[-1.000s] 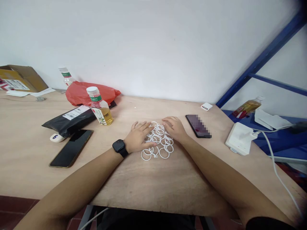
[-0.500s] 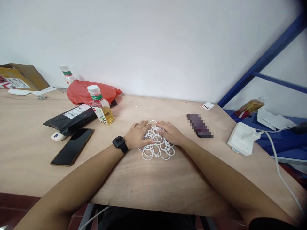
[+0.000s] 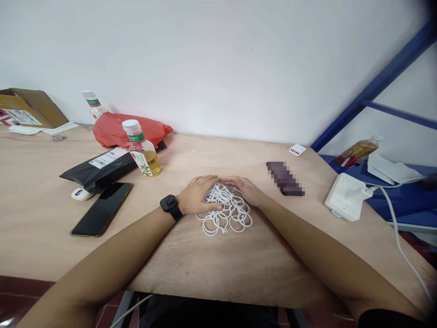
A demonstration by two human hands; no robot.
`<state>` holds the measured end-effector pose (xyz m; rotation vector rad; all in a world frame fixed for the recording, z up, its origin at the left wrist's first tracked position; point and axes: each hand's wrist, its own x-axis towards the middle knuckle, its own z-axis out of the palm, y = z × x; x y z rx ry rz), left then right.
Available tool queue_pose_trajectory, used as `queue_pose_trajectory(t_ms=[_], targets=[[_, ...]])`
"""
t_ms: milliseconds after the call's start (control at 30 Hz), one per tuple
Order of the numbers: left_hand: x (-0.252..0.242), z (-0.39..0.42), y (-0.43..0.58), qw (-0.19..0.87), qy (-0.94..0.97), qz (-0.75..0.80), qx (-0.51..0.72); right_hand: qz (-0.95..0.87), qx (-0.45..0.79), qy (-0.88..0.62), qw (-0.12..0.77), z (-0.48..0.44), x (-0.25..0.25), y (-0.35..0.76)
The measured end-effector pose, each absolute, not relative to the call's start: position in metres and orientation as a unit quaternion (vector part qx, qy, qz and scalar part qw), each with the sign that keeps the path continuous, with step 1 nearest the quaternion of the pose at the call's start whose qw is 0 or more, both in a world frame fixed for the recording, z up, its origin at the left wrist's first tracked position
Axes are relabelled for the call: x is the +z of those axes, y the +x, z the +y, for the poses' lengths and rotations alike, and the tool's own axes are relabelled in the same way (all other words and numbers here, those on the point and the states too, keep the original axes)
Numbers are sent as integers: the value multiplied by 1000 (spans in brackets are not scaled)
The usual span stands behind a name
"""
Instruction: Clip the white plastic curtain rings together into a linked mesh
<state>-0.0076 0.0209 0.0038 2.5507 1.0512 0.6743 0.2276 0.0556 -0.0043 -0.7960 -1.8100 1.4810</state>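
A pile of several white plastic rings (image 3: 227, 214) lies on the wooden table (image 3: 218, 264) in front of me. My left hand (image 3: 196, 198), with a black watch (image 3: 170, 203) on the wrist, cups the pile's left side, its fingers curled over the far edge and its thumb against the near rings. My right hand (image 3: 247, 190) cups the right side with its fingers curled. The fingertips of both hands almost meet behind the pile. The rings nearest me lie uncovered.
A black phone (image 3: 101, 208), a small white device (image 3: 79, 194), a black parcel (image 3: 99, 166), a tea bottle (image 3: 141, 148) and a red bag (image 3: 116, 130) lie to the left. A second phone (image 3: 285, 178) and a white charger (image 3: 344, 197) with its cable (image 3: 396, 237) lie to the right.
Both hands went from lying flat and spread on the rings to curling round the pile, fingertips closing together behind it. The pile has bunched up and slid a little toward me.
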Motion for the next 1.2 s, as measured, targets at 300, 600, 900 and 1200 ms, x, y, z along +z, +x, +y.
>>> queue_pose_trajectory(t_ms=[300, 600, 900, 1200], targets=[[3, 22, -7, 185, 884, 320, 288, -564, 682, -296, 359, 50, -5, 221], [7, 14, -1, 214, 877, 304, 304, -580, 636, -314, 400, 51, -11, 219], [13, 9, 2, 242, 867, 307, 309, -570, 654, -307, 392, 48, -6, 217], [11, 10, 1, 221, 847, 365, 317, -752, 425, -338, 374, 52, 0, 227]])
